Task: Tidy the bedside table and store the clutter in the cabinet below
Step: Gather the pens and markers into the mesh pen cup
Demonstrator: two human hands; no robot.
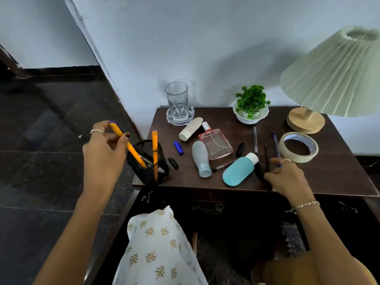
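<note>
My left hand (102,153) pinches an orange pen (131,150) whose tip is down inside the black mesh pen holder (148,171) at the table's front left corner. A second orange pen (154,147) stands in the holder. My right hand (285,179) rests on the dark brown bedside table (339,177) near its front edge, its fingers on a blue pen (276,144) and beside a black pen (266,157). Lying loose are a teal bottle (238,170), a grey bottle (201,158), a cream bottle (191,128), a pink perfume bottle (216,141), pen caps and a clear pen (255,138).
A glass (176,99) on a coaster stands at the back left, a small potted plant (250,105) at the back middle, a pleated lamp (333,75) at the back right, a masking tape roll (299,147) by its base. Dark cabinet front lies below the tabletop.
</note>
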